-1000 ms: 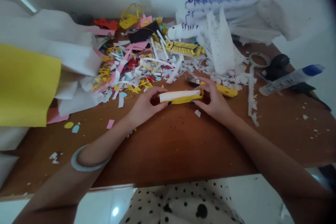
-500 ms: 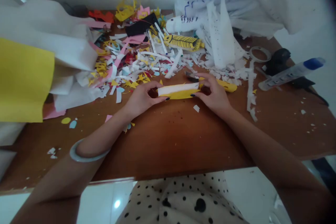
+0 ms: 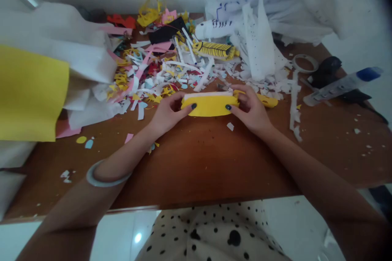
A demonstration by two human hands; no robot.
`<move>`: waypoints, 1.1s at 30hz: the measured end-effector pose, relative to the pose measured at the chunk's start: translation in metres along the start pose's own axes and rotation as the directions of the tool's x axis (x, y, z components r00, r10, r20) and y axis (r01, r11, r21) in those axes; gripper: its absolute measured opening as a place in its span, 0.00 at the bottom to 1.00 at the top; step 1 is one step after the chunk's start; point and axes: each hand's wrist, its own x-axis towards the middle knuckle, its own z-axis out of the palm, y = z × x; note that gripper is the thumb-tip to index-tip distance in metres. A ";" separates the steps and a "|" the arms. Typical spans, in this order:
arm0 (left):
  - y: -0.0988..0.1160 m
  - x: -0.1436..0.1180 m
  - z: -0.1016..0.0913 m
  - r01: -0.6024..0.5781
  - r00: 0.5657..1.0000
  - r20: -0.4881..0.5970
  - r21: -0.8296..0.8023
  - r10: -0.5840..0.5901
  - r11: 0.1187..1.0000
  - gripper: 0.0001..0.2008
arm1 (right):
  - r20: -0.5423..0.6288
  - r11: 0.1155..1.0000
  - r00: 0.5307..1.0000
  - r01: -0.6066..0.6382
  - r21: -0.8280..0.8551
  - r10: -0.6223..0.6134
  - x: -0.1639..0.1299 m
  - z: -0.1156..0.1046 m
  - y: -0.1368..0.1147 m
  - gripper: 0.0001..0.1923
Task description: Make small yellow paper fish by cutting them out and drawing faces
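Left grip point(image 3: 168, 113) and right grip point(image 3: 253, 111) pinch opposite ends of the yellow piece point(image 3: 211, 106), probably keeping it straight, with paper scraps point(image 3: 202, 79) beyond them.

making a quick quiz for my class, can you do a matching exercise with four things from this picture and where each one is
1 bangle
2 yellow-and-white piece
3 blue-capped tube
4 large yellow sheet

A toward the right side of the table
B at the picture's left edge
C around the left arm
D between the left hand and right hand

Pairs: 1-C, 2-D, 3-A, 4-B
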 end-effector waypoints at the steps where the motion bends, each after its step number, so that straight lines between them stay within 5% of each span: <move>1: 0.002 -0.001 0.001 0.004 1.000 -0.011 -0.048 -0.005 0.999 0.18 | 0.006 0.999 1.000 -0.019 0.039 0.018 -0.001 0.001 -0.002 0.26; 9: 0.004 -0.005 0.002 0.143 0.990 0.045 -0.171 -0.137 0.975 0.21 | 0.047 0.971 0.988 -0.156 0.182 0.150 -0.001 0.004 -0.011 0.24; 33: 0.001 -0.004 0.001 0.193 0.981 0.039 -0.247 -0.189 0.950 0.21 | -0.028 0.968 0.987 -0.151 0.199 0.160 -0.002 0.004 -0.017 0.27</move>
